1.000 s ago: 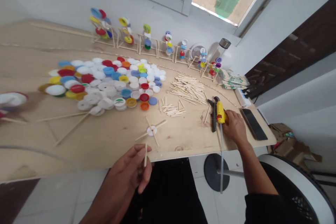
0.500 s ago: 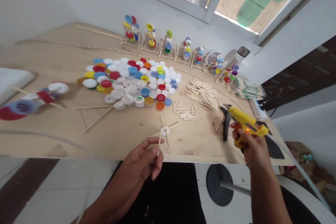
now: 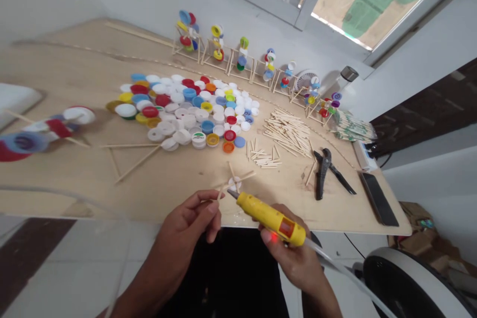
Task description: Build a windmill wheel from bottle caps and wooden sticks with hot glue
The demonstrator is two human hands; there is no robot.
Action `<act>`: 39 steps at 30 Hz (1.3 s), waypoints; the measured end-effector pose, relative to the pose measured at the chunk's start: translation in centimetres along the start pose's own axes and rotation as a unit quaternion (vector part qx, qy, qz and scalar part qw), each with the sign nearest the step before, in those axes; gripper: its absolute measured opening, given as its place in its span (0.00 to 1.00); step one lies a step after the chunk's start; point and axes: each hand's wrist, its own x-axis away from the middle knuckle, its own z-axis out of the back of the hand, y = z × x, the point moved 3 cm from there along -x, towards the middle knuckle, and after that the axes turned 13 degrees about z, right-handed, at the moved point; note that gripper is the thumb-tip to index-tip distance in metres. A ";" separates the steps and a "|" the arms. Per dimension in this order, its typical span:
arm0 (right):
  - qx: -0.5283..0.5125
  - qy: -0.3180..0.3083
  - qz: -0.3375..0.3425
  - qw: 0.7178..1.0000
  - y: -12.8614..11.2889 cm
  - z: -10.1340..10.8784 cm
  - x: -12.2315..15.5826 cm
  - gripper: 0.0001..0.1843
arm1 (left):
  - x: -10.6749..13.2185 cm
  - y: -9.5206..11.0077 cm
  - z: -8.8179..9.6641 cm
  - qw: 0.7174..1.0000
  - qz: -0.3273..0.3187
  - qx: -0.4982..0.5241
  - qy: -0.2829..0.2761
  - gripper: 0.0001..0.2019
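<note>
My left hand (image 3: 194, 221) pinches a short wooden stick (image 3: 219, 192) upright at the near edge of the wooden table (image 3: 74, 159). My right hand (image 3: 294, 253) grips a yellow glue gun (image 3: 266, 216), and its nozzle points at the top end of that stick. Just beyond the nozzle a white bottle cap with crossed sticks (image 3: 235, 182) lies on the table.
A spread of coloured bottle caps (image 3: 182, 109) fills the middle of the table. A heap of short sticks (image 3: 286, 131), black pliers (image 3: 323, 169) and a phone (image 3: 378, 198) lie to the right. Stick-and-cap models (image 3: 242, 57) line the back wall. A cap wheel (image 3: 40, 131) lies left.
My right hand lifted the glue gun from the table's right side and carried it left to the stick in my left hand. The pliers stayed on the table.
</note>
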 end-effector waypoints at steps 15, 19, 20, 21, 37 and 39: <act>0.074 0.028 0.044 0.996 -0.8 -0.9 -0.6 0.08 | 0.0 0.2 0.3 0.999 -0.021 -0.024 0.008 0.16; 0.077 0.032 0.042 0.996 -0.9 -1.0 -0.5 0.08 | 0.0 0.2 0.1 0.999 -0.017 -0.023 0.013 0.16; 0.080 0.032 0.044 0.995 -0.9 -1.0 -0.5 0.08 | 0.1 0.2 0.1 1.000 -0.017 -0.022 0.014 0.16; 0.082 0.032 0.045 0.995 -0.9 -0.9 -0.5 0.09 | 0.1 0.2 0.1 1.000 -0.016 -0.022 0.015 0.17; 0.121 0.028 0.070 0.990 -1.1 -0.7 -0.7 0.11 | 0.0 0.0 0.3 0.999 -0.018 -0.032 0.015 0.17; 0.124 0.033 0.070 0.989 -1.2 -0.7 -0.7 0.11 | -0.1 -0.1 0.3 0.999 -0.017 -0.029 0.016 0.17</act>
